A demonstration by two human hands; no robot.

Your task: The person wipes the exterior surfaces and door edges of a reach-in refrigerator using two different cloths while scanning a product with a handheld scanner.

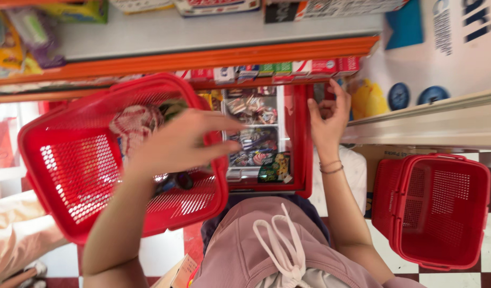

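**Hands at a red basket and a red display rack in a shop aisle**

The left hand hovers over the open top of a red basket, which hangs at the left forearm. The hand's grip is loosely spread: the fingers stretch out towards the right, apart from one another, and nothing is held between them. Under the hand, inside the basket, lie a pale packet with a red pattern and something dark near the bottom; what that dark thing is cannot be told.

The right hand is raised at the upper right corner of a red display rack. Its fingers are curled lightly with the palm turned towards the camera, and whether they pinch anything cannot be told. A thin bracelet sits at that wrist.

The rack stands between the two hands, just beside the basket. It holds rows of small colourful packets, with a green packet at the lower end. Above it runs an orange shelf edge lined with small boxes.

A second red basket, with nothing visible in it, stands on the checkered floor well apart to the right. A pink hooded top with white cords fills the lower middle of the view.
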